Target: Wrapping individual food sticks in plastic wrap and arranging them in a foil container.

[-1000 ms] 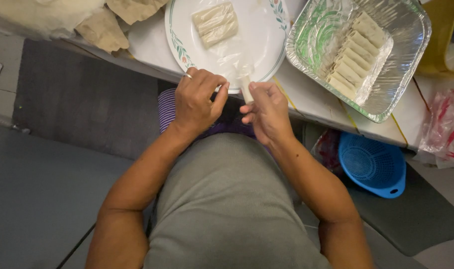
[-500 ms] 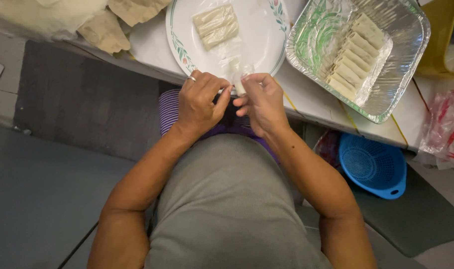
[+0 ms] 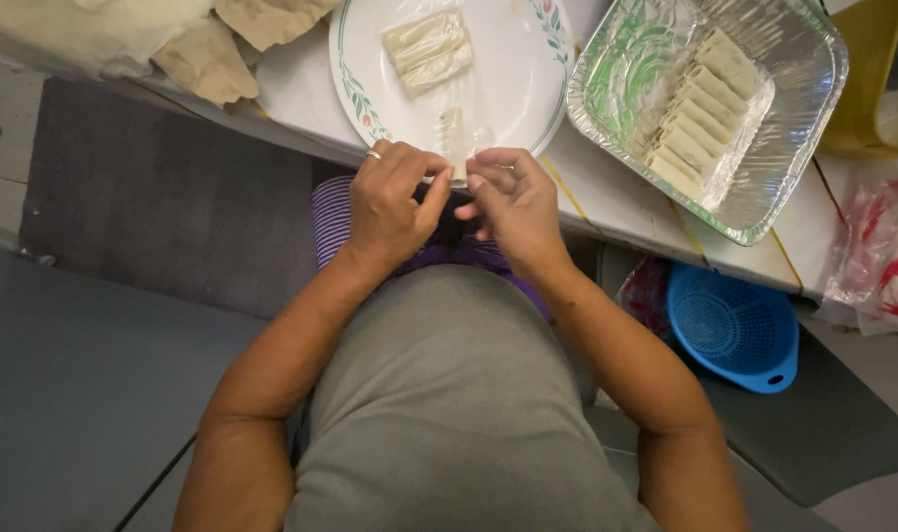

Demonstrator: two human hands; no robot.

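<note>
Pinching a thin, see-through wrapper sheet [image 3: 461,138] between both hands right at the near rim of the white plate [image 3: 508,89] — my left hand [image 3: 395,202] has thumb and forefinger closed on one edge, my right hand [image 3: 513,202] has its fingertips closed on the other. It's draped over the plate edge, partly on the plate, partly hanging toward my lap. I'd guess this stuff weighs nothing, goes floppy the second you let it, and tears if you tug hard, so I'm holding it by the edges with a light grip — no squeezing in the middle. Probably a bit tacky too. Two finished rolls [image 3: 429,51] sit further back on the plate, and the foil tray [image 3: 794,148] on the worktop [image 3: 607,202] beside it holds a row of rolled ones [image 3: 700,113].
</note>
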